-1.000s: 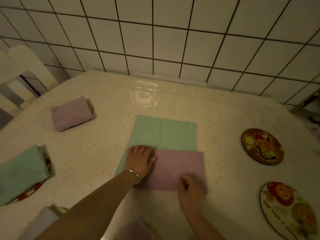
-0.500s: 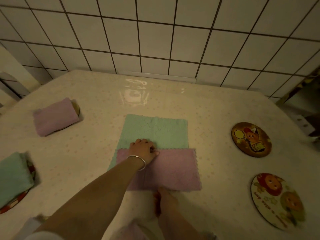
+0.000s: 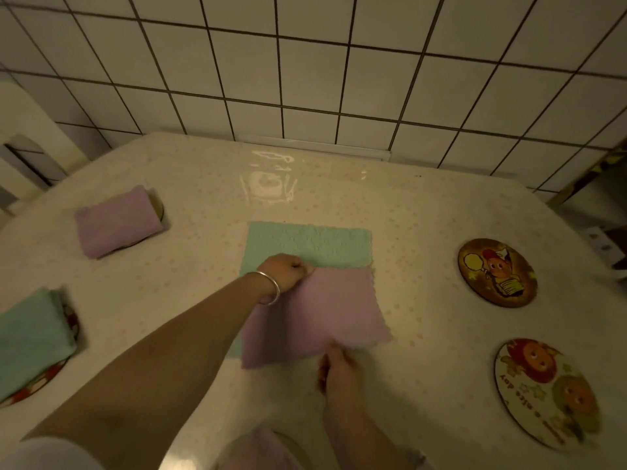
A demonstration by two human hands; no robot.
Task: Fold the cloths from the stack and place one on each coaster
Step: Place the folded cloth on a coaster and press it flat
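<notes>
A pink cloth [image 3: 315, 317], folded in half, lies on a flat green cloth [image 3: 308, 244] at the table's middle. My left hand [image 3: 288, 271] pinches the pink cloth's far left corner. At its near edge my right hand [image 3: 336, 366] grips the cloth. On the right lie two bare round picture coasters [image 3: 497, 271] [image 3: 546, 391]. A folded pink cloth [image 3: 117, 222] covers a coaster at the far left. A folded green cloth [image 3: 30, 337] covers another coaster at the near left. A further pink cloth [image 3: 261, 451] shows at the bottom edge.
The table [image 3: 407, 205] has a pale dotted glossy cover and stands against a white tiled wall [image 3: 305, 69]. A white chair back [image 3: 23, 137] rises past the table's left corner. The table's right edge drops off beyond the coasters.
My left hand went from flat on the pink cloth to pinching its far left corner. My right hand drew back to the near edge and took hold there. The camera swung slightly.
</notes>
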